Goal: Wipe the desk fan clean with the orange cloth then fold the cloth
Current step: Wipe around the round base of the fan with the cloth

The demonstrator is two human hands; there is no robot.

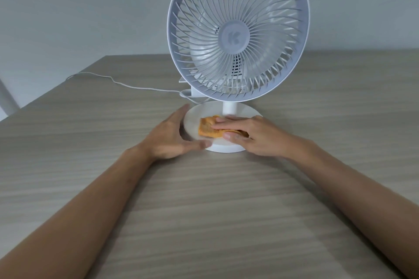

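A white desk fan (238, 36) stands upright toward the far side of a wood-grain table (204, 210), its round grille tilted slightly back on a short neck that rises from a flat circular base (195, 120). The orange cloth (207, 129) lies bunched flat on top of that base, just in front of the neck. The right hand (251, 136) presses down on the cloth, palm down; its fingers (223, 125) are stretched out nearly straight across the fabric and the thumb lies along the cloth's near edge, so the hand is flattened on it rather than clenched around it. The right part of the cloth is hidden under the palm. The left hand (172, 133) sits at the left rim of the base with its fingers extended and loosely together, open and holding nothing; the thumb reaches toward the base's near-left edge and seems to touch it, though motion blur there makes contact hard to confirm. A thin white cord (127, 85) runs from behind the fan across the table to its far left edge. Both bare forearms stretch forward over the table from the bottom corners of the view. A plain pale wall (90, 7) stands behind.
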